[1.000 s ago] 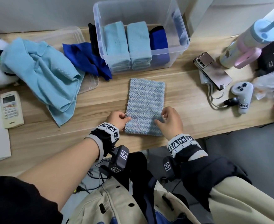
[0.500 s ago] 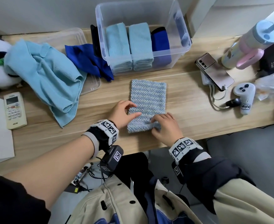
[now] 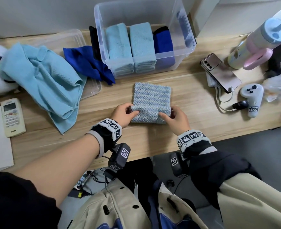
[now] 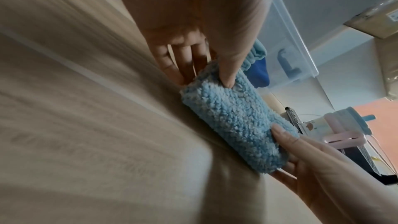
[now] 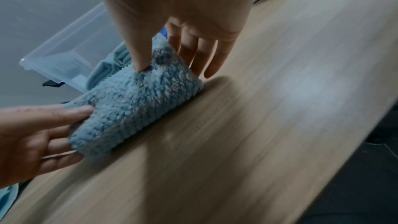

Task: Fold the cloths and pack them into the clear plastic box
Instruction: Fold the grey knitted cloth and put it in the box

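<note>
While two light blue stacks and one dark blue stack already stood folded in the clear plastic box (image 3: pixel 182 52), the fluffy striped cloth (image 3: pixel 151 100) lay on the wooden desk (image 3: pixel 186 126) just in front of it, only half folded. The left hand (image 3: pixel 123 114) and the right hand (image 3: pixel 177 117) each pinched a near corner of it, thumb on top, turning that end over. A loose light blue cloth (image 3: pixel 42 78) and a dark blue cloth (image 3: pixel 83 61) waited unfolded at the left, so much work seemingly remained.

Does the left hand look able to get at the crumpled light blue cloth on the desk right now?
Probably not yet: the left hand is pinching the fuzzy cloth. Otherwise, bare desk lies toward the light blue cloth.
</note>
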### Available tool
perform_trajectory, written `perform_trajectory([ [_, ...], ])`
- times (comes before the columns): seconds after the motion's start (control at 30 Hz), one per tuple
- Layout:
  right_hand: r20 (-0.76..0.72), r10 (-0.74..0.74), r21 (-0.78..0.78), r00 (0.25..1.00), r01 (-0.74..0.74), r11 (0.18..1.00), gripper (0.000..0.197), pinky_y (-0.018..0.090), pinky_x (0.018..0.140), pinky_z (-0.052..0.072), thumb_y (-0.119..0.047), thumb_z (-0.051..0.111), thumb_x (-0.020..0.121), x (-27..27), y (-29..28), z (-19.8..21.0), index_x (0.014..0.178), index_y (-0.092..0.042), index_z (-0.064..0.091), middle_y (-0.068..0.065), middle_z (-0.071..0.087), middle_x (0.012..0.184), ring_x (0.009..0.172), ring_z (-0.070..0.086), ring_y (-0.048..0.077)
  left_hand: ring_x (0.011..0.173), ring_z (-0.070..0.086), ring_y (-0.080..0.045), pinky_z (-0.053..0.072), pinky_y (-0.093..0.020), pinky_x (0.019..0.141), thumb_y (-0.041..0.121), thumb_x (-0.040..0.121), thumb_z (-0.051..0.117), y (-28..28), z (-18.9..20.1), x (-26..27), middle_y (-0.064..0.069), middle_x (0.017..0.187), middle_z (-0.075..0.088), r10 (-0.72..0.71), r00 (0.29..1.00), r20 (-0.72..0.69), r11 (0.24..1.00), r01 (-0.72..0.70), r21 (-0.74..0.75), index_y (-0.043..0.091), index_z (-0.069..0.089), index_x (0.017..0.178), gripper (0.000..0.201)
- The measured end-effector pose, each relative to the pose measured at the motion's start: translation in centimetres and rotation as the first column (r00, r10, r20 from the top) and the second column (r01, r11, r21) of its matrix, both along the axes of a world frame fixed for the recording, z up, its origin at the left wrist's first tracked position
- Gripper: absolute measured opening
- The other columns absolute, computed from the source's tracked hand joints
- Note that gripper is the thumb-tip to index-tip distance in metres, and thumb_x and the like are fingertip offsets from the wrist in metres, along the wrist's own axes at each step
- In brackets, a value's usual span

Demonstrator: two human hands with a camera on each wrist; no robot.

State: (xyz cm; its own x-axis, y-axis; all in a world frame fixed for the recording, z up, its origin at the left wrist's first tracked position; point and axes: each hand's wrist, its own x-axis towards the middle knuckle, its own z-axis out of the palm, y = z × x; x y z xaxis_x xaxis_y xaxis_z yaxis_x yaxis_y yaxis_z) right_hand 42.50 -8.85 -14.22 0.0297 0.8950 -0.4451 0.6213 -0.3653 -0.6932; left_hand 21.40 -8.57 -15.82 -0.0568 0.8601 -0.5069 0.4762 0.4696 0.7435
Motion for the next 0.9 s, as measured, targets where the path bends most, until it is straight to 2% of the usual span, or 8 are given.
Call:
perform_trajectory([
  [0.07,0.026,-0.008,-0.01,1.0,0.008,1.0,0.032,0.031,0.072,0.044,-0.039,0.065,0.084,-0.1,0.2,0.2,0.105,-0.017,0.055,0.004,0.061,0.085,0.077,0.055,0.02,0.111,0.058,-0.024,0.044,-0.034,0.097,0.029,0.082,0.068,0.5,-0.1,0.3,-0.011,0.117,0.063,0.068,0.998,-0.003,0.998,-0.068,-0.011,0.01,0.058,0.121,0.044],
  [0.17,0.074,-0.035,-0.004,0.997,0.035,0.999,0.039,0.027,0.069,0.04,-0.038,0.062,0.087,-0.2,0.6,0.0,0.115,-0.011,0.057,0.001,0.056,0.079,0.076,0.052,0.018,0.098,0.059,-0.021,0.046,-0.03,0.089,0.027,0.083,0.068,1.2,0.0,0.6,-0.011,0.108,0.063,0.126,0.991,0.044,0.992,-0.124,-0.031,0.006,0.055,0.12,0.045],
  [0.33,0.168,-0.069,-0.012,0.983,0.072,0.997,0.039,0.026,0.069,0.039,-0.037,0.059,0.089,-0.8,1.2,-0.3,0.117,-0.01,0.056,-0.002,0.053,0.081,0.079,0.053,0.02,0.112,0.058,-0.025,0.045,-0.041,0.101,0.018,0.076,0.074,1.6,-0.2,0.7,-0.012,0.126,0.057,-0.074,0.997,0.034,0.991,0.077,-0.112,0.01,0.04,0.133,0.067],
  [0.5,0.217,-0.116,0.044,0.969,0.109,0.993,0.044,0.028,0.07,0.041,-0.038,0.066,0.083,-1.0,1.4,-0.5,0.119,-0.019,0.05,0.0,0.057,0.091,0.089,0.059,0.021,0.089,0.057,-0.022,0.047,-0.034,0.088,0.017,0.079,0.071,2.1,-0.4,0.7,-0.007,0.099,0.058,-0.026,0.994,-0.103,0.99,0.012,-0.139,0.011,0.045,0.128,0.055],
  [0.6,0.257,0.095,0.211,0.962,-0.152,0.966,0.052,0.038,0.099,0.04,-0.041,0.069,0.078,-1.1,1.2,-0.3,0.126,-0.033,0.05,0.003,0.047,0.132,0.119,0.044,0.021,0.096,0.06,-0.026,0.045,-0.03,0.086,0.015,0.081,0.067,2.4,-0.2,1.0,-0.011,0.109,0.062,-0.007,0.993,-0.121,0.987,-0.013,-0.162,0.012,0.047,0.124,0.048],
  [0.67,0.379,0.345,0.255,0.859,-0.455,0.853,0.05,0.047,0.11,0.026,-0.043,0.07,0.075,-1.4,0.8,-0.2,0.122,-0.036,0.055,-0.003,0.041,0.141,0.133,0.033,0.023,0.106,0.059,-0.027,0.048,-0.033,0.093,0.013,0.082,0.065,2.4,-0.3,1.0,-0.01,0.119,0.061,0.025,0.993,-0.114,0.983,-0.046,-0.18,0.011,0.048,0.123,0.044],
  [0.77,0.514,0.553,0.138,0.656,-0.7,0.701,0.059,0.051,0.113,0.016,-0.032,0.075,0.069,-1.8,-0.2,-0.9,0.124,-0.032,0.053,-0.007,0.047,0.137,0.136,0.031,0.025,0.103,0.06,-0.027,0.053,-0.036,0.084,0.01,0.082,0.064,2.3,-0.1,0.7,-0.006,0.121,0.058,0.064,0.997,-0.048,0.967,-0.073,-0.245,0.012,0.047,0.124,0.046],
  [0.9,0.554,0.491,0.199,0.672,-0.68,0.706,0.049,0.042,0.104,0.027,-0.013,0.065,0.066,-2.8,-0.6,-0.5,0.113,-0.023,0.06,-0.002,0.064,0.111,0.112,0.055,0.026,0.075,0.054,-0.018,0.042,-0.021,0.046,0.015,0.084,0.062,2.0,0.5,0.0,-0.002,0.101,0.054,0.044,0.999,-0.005,0.954,-0.043,-0.295,0.017,0.049,0.123,0.041],
])
